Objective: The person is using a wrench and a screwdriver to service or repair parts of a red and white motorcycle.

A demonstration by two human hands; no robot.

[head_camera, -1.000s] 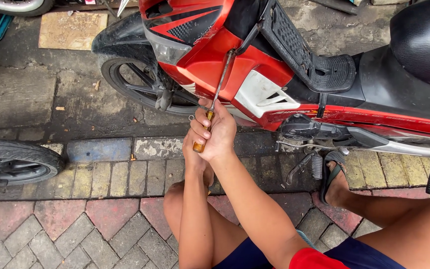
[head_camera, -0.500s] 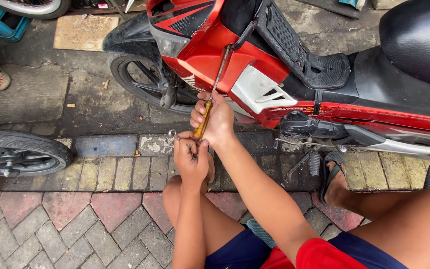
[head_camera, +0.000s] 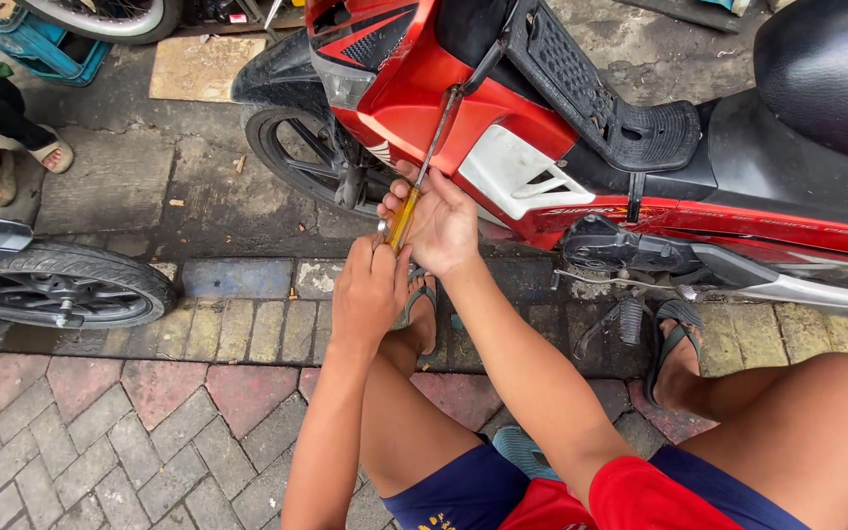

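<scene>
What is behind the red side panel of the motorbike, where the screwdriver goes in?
The screwdriver shaft runs up to the red panel; its tip and whatever lies behind are hidden. Both hands grip the yellow handle.

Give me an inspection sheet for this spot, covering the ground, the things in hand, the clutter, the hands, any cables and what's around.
Surface: brick paving near the person, cracked concrete beyond.
Job's things: long screwdriver with a yellow handle, its shaft angled up against the red side panel of the motorbike.
Clutter: small scraps on the concrete.
Hands: right hand wrapped around the handle; left hand at the handle's lower end, touching it.
Cables: thin cable under the engine.
Surroundings: another wheel at left, blue crate, wooden board, another person's sandalled feet.
</scene>
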